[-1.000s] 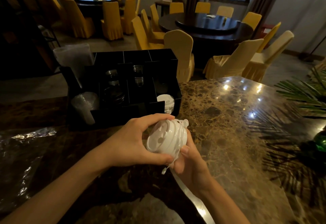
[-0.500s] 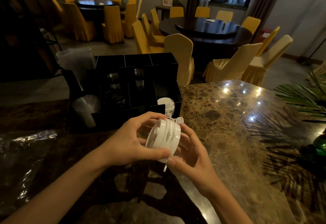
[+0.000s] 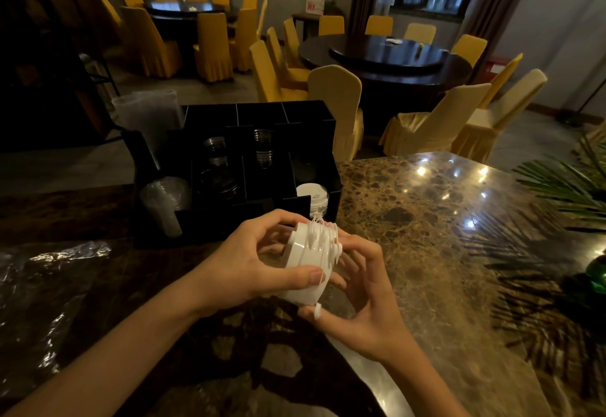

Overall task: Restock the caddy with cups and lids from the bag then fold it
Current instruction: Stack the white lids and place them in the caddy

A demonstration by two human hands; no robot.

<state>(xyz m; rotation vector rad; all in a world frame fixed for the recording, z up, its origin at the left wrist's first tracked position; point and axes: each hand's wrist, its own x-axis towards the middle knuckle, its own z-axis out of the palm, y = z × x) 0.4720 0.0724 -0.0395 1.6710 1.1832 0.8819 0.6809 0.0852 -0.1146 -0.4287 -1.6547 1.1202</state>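
Both hands hold a short stack of white plastic lids (image 3: 308,265) above the marble worktop's near edge: left hand (image 3: 242,269) gripping its base, right hand (image 3: 360,298) cupping the splayed rims. The step looks like squaring them; next they need lowering into the black compartmented caddy (image 3: 314,121), front-right slot.

Bare marble table (image 3: 426,219) right of the black caddy (image 3: 314,115) — palm fronds (image 3: 564,183) crowd the far-right edge.
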